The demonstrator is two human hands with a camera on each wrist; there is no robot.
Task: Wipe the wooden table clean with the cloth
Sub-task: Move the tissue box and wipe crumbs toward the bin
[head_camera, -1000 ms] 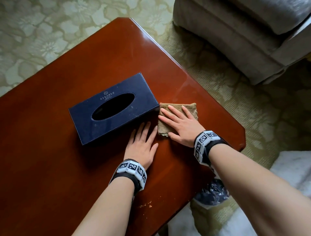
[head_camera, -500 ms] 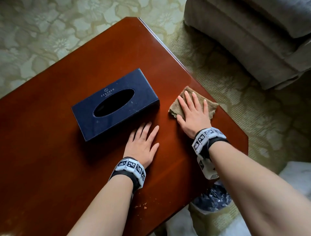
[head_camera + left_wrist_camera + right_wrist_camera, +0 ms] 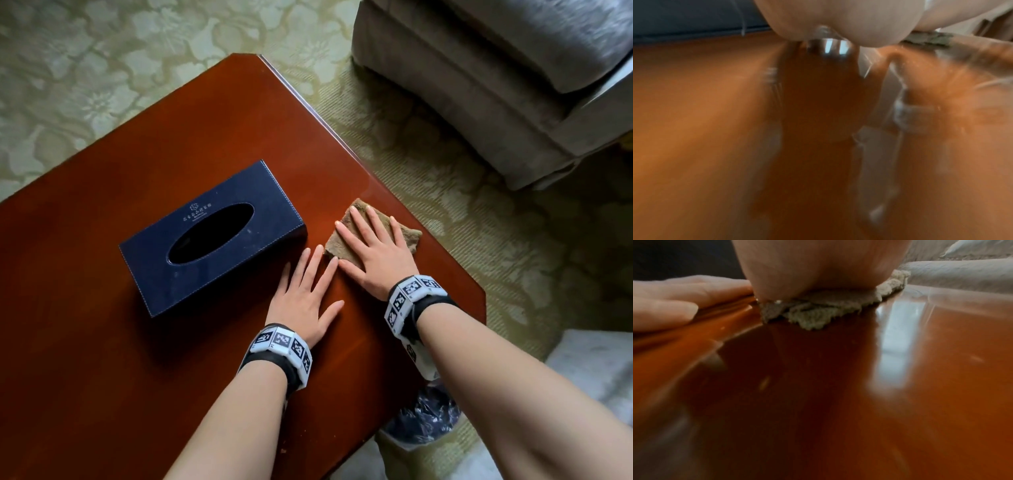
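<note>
The brown cloth (image 3: pixel 411 239) lies on the glossy wooden table (image 3: pixel 212 137), near its right edge. My right hand (image 3: pixel 371 240) presses flat on the cloth with straight, spread fingers; in the right wrist view my palm covers most of the cloth (image 3: pixel 813 318). My left hand (image 3: pixel 306 287) rests flat on bare wood just left of the cloth, its fingertips (image 3: pixel 674 305) almost touching my right thumb. The left wrist view shows only blurred table (image 3: pixel 694 113) under my palm.
A dark blue tissue box (image 3: pixel 212 236) stands left of both hands. A few crumbs (image 3: pixel 284 448) lie by the near edge. A bin with a black bag (image 3: pixel 424 414) stands on the floor at the near right corner. A grey sofa (image 3: pixel 496 85) is beyond the right edge.
My right hand slid the cloth from the tissue box's corner rightward toward the table edge, then drew it back close to my left hand. The left hand stayed flat in place.
</note>
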